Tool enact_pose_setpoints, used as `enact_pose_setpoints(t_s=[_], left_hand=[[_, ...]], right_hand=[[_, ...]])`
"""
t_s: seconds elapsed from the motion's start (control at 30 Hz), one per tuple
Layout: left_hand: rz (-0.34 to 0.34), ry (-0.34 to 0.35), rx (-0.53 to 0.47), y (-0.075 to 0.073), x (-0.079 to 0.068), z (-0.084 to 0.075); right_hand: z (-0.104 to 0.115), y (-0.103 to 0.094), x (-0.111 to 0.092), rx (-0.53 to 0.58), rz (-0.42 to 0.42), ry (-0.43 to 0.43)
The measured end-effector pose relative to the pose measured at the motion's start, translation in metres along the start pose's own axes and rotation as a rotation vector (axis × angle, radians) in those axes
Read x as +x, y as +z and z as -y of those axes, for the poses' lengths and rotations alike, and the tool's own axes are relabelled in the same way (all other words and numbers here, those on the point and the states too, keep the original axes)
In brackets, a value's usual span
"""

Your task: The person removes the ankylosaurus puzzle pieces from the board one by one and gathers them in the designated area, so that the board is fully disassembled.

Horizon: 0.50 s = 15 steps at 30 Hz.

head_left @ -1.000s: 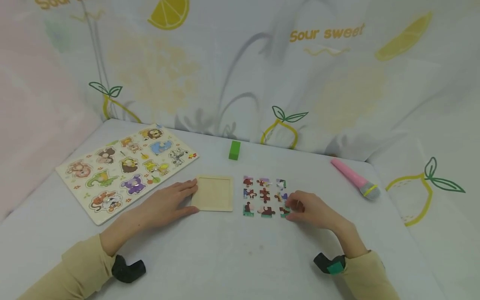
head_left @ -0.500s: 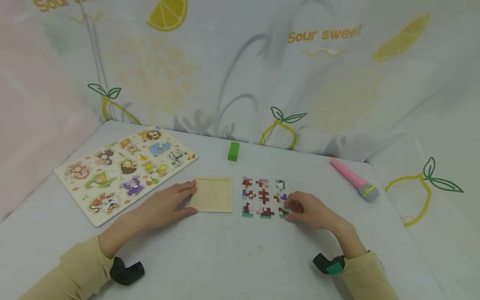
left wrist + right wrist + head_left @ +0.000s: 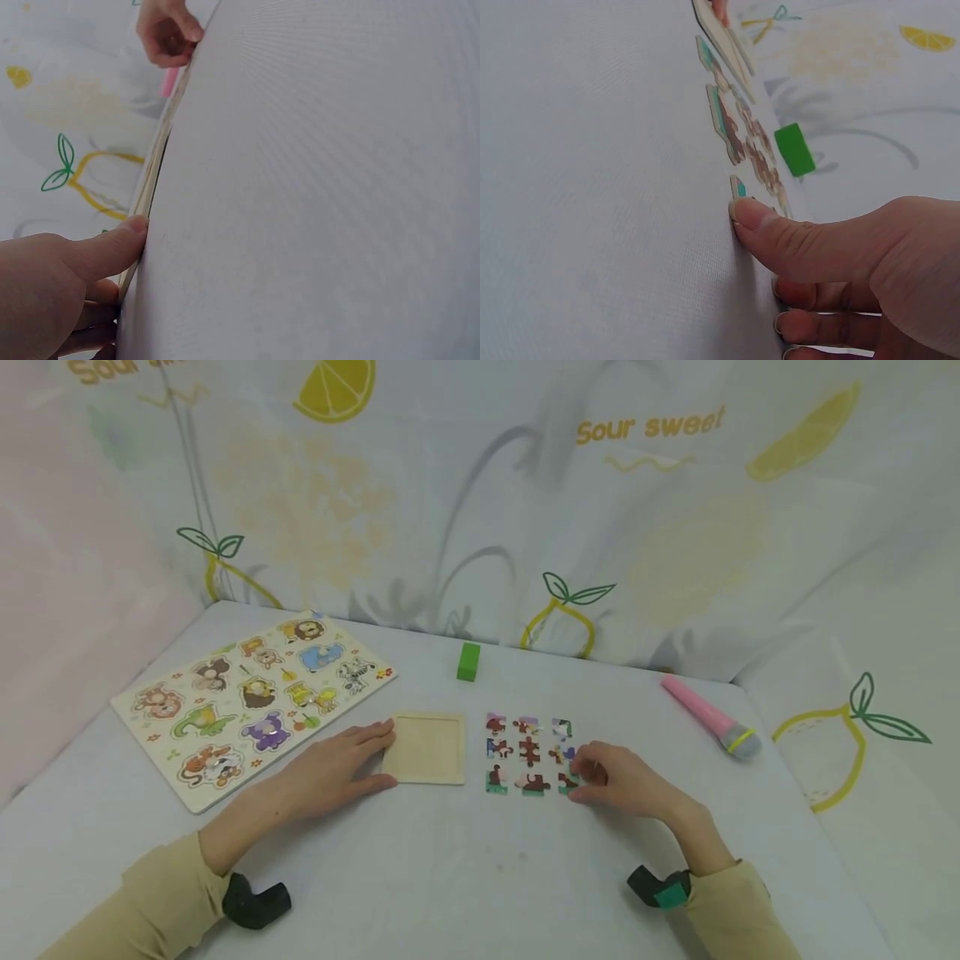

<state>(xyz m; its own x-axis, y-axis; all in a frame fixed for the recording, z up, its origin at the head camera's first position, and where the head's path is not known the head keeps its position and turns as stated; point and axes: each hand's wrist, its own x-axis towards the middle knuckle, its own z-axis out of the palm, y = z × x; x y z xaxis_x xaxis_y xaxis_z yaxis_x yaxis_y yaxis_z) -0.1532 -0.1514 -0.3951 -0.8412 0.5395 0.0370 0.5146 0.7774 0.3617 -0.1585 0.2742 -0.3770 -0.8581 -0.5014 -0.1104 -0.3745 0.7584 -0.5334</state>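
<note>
A square wooden puzzle tray (image 3: 424, 752) lies flat in the middle of the table in the head view, its inside bare. At its left side rests my left hand (image 3: 330, 768), thumb by the near corner and fingers by the far corner. Right of the tray, several jigsaw pieces (image 3: 529, 750) are spread in rows, apart from each other. My right hand (image 3: 633, 783) is at the right column, fingers loosely bent. In the right wrist view, its thumb (image 3: 754, 217) touches the near right puzzle piece (image 3: 739, 186), which is partly hidden; the fingers hang apart from the thumb.
An animal knob puzzle board (image 3: 255, 702) lies at the left, close to my left forearm. Behind the tray stands a green block (image 3: 468, 662). A pink toy microphone (image 3: 708, 717) lies at the far right. A printed cloth (image 3: 480, 510) hangs behind the table.
</note>
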Motion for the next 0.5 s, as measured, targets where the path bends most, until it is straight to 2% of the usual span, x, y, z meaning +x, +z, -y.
enact_pose_setpoints(t_s=[0.13,0.5], left_hand=[[-0.005,0.01,-0.002,-0.0003,0.001,0.0006],[-0.027,0.006,0.001,-0.0003,-0.0018,0.0027]], right_hand=[[-0.0008,0.0005,0.0004,0.002,-0.018,-0.007],[0.0001,-0.0007,0.0024,-0.005,0.001,-0.01]])
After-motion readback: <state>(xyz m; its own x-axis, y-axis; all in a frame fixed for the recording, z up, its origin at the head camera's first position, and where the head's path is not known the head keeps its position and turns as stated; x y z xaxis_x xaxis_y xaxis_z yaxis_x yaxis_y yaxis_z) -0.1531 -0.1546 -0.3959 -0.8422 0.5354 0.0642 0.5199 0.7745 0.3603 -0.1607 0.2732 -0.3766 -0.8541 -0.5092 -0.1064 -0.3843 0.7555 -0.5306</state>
